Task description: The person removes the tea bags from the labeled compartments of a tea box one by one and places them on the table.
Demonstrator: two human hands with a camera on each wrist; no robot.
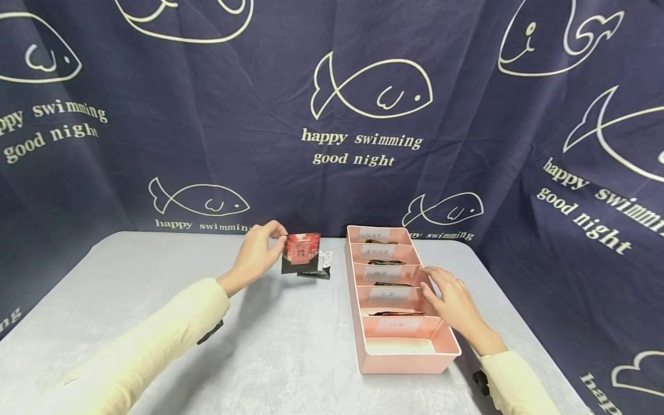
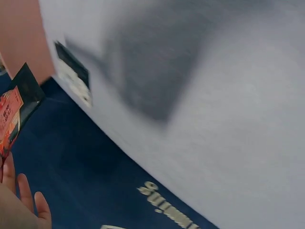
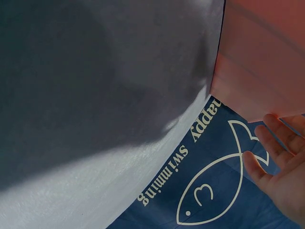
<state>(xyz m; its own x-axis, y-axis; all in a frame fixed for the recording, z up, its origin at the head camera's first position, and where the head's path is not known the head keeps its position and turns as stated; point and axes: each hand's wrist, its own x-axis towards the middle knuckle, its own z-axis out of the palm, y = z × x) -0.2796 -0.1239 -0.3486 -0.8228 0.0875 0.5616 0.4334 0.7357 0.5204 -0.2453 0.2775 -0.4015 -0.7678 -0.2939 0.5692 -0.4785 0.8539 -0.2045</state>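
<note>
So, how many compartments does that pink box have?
5. The nearest compartment is at the front of the pink box; the other four line up behind it, each with packet edges showing. None seems hidden.

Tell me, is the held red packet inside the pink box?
Outside: the left hand holds the red packet left of the box.

Navy cloth (image 1: pixel 280 115) printed with pale fish (image 1: pixel 373 89) and lettering (image 1: pixel 362 139) hangs behind and beside a light-grey tabletop (image 1: pixel 295 346).

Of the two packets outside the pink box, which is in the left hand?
The red-and-black packet, pinched at its edge by the left hand; the black-and-white packet, partly behind it in the head view, lies on the table.
</note>
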